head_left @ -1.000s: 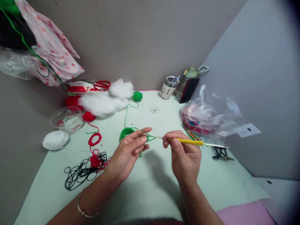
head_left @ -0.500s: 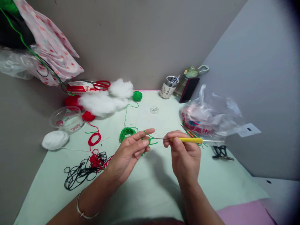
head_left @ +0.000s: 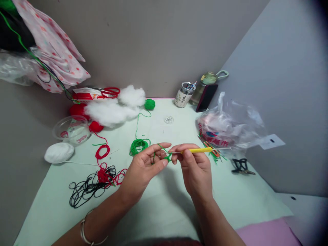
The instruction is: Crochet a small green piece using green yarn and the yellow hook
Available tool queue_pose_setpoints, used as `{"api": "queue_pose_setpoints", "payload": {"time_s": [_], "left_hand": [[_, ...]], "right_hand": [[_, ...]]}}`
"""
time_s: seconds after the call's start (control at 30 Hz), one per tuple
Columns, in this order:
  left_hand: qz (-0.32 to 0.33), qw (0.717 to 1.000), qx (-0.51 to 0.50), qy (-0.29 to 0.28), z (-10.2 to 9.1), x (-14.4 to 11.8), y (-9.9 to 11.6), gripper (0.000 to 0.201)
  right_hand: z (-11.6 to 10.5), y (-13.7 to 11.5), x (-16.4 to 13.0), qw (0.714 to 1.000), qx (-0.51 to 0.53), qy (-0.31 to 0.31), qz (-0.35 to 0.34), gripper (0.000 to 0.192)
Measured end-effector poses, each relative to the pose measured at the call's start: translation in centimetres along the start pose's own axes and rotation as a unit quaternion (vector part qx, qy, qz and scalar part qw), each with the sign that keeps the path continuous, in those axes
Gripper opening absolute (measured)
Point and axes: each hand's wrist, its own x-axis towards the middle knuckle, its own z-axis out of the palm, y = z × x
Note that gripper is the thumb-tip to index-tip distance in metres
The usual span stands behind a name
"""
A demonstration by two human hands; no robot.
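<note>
My left hand (head_left: 145,167) pinches a small green crochet piece (head_left: 167,157), with green yarn wound over its fingers. That yarn trails back to a loose green coil (head_left: 138,146) on the pale green table (head_left: 164,205). My right hand (head_left: 196,167) grips a yellow-handled crochet hook (head_left: 197,150), and the metal tip points left into the green piece. The two hands almost touch above the middle of the table.
A green yarn ball (head_left: 150,104), white stuffing (head_left: 112,111), red scissors (head_left: 110,92) and a clear bowl (head_left: 73,129) lie at the back left. Tangled black and red yarn (head_left: 94,182) and a white ball (head_left: 58,152) sit left. A plastic bag (head_left: 228,126), cup (head_left: 183,95) and phone (head_left: 206,98) stand right.
My right hand moved left with the hook, bringing its tip into the green piece held by my left hand. The left hand curled its fingers a little more.
</note>
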Motion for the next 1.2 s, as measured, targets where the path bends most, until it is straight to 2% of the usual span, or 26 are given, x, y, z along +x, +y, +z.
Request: {"api": "queue_pose_setpoints", "payload": {"time_s": [0.13, 0.23, 0.43, 0.57, 0.73, 0.8, 0.9, 0.93, 0.97, 1.03, 1.13, 1.2], "left_hand": [[0.005, 1.000, 0.027, 0.014, -0.1, -0.2, 0.2, 0.030], [0.009, 0.999, 0.044, 0.024, -0.2, -0.3, 0.4, 0.030], [0.025, 0.995, 0.088, 0.038, -0.2, -0.4, 0.4, 0.031], [0.058, 0.987, 0.134, 0.067, 0.0, -0.3, 0.4, 0.030], [0.092, 0.974, 0.170, 0.116, 0.8, -0.5, 0.7, 0.029], [0.075, 0.980, 0.137, 0.121, 1.0, -0.6, 0.7, 0.031], [0.011, 0.997, -0.005, 0.076, 1.0, -0.6, 0.6, 0.044], [-0.021, 0.996, -0.061, 0.053, 0.9, -0.5, 0.5, 0.047], [-0.051, 0.992, -0.110, 0.035, 0.8, -0.4, 0.5, 0.047], [-0.083, 0.983, -0.160, 0.024, 0.6, -0.2, 0.7, 0.045], [-0.055, 0.988, -0.139, 0.036, 0.3, -0.1, 1.0, 0.043], [-0.032, 0.992, -0.113, 0.041, 0.3, -0.1, 1.2, 0.042]], "right_hand": [[0.0, -0.3, -0.1, 1.000, 0.013, -0.003, 0.000, 0.019], [0.0, -0.4, -0.4, 1.000, -0.014, -0.012, -0.022, 0.020], [-0.1, -0.6, -1.0, 0.980, -0.146, -0.030, -0.133, 0.024], [-0.2, -1.0, -1.1, 0.939, -0.254, -0.070, -0.220, 0.025], [-0.2, -0.9, -1.6, 0.866, -0.379, -0.088, -0.314, 0.026], [-0.1, -0.7, -1.9, 0.831, -0.433, -0.086, -0.337, 0.034], [-0.1, -0.5, -2.2, 0.794, -0.488, -0.085, -0.351, 0.048], [-0.1, -0.5, -2.2, 0.796, -0.488, -0.082, -0.348, 0.050], [0.0, -0.5, -2.2, 0.810, -0.472, -0.076, -0.338, 0.049], [0.1, -0.6, -1.9, 0.868, -0.396, -0.057, -0.294, 0.040], [0.3, -0.7, -1.3, 0.957, -0.217, -0.003, -0.193, 0.027], [0.4, -0.7, -1.0, 0.983, -0.127, 0.015, -0.131, 0.022]]}}
